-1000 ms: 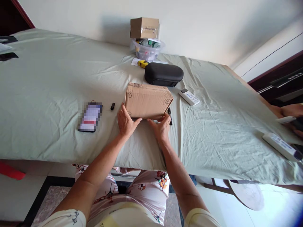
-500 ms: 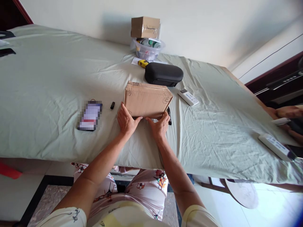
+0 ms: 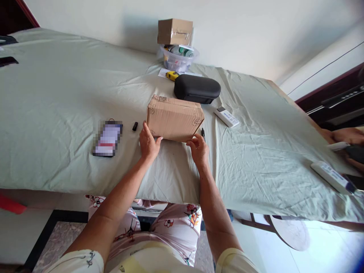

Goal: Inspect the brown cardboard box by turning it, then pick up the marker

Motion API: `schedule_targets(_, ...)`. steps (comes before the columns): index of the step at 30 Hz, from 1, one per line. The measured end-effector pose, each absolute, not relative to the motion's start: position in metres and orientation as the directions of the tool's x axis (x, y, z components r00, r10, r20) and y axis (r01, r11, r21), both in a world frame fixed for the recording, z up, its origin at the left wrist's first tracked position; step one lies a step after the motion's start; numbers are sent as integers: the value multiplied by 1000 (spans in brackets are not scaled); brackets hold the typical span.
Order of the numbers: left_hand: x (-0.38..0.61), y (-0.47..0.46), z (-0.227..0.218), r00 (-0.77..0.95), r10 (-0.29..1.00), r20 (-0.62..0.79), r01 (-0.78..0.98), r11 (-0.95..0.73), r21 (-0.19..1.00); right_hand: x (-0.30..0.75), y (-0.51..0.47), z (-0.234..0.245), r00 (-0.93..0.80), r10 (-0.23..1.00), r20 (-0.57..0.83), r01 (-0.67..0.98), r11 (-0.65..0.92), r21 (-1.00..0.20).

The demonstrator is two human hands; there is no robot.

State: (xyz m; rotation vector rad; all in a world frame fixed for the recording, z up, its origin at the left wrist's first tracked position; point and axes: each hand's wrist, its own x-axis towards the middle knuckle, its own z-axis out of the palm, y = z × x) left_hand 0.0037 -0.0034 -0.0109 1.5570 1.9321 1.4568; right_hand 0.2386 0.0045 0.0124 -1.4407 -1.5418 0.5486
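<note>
box (image 3: pixel 174 118): sitting mid table (image 3: pixel 57 94), with the case (image 3: pixel 197 89) at 1 o'clock.
left hand (image 3: pixel 148 143): fingers curling round the box's 7 o'clock corner.
right hand (image 3: pixel 199 149): fingertips pinching its 5 o'clock corner.
risk: only the corners are being held, so the box could slip and drop on the pen (image 3: pixel 203 132) at 4 o'clock.

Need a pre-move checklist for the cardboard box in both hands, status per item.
1. Left hand grips brown cardboard box at near-left corner: ok.
2. Right hand fingers on near-right corner: ok.
3. Box lying flat on pale green cloth: cannot tell; hands hide the near corners.
4. Black marker pen apart from box: cannot tell; it lies right at the right corner.
5. Small black cap apart from left hand: ok.
6. Other person's hand at the table's far right, away from box: ok.
</note>
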Motion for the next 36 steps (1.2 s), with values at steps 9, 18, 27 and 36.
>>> schedule_targets(9, 1, -6, 3, -378, 871, 314, 576, -44, 816, 228, -15, 34, -143, 962, 235, 566, 274, -777)
schedule_targets(18, 10, -17, 10, -136, 835, 533, 597, -361, 717, 194, -28, 23, -222, 929, 295, 618, 368, -694)
schedule_targets(27, 13, -22, 11, -132, 805, 579, 549, -427, 718, 204, -13, 37, -31, 674, 738, 812, 448, -374)
schedule_targets(36, 18, -21, 8, -163, 798, 580, 533, -423, 733, 205, -5, 48, -146, 657, 740, 799, 519, -303)
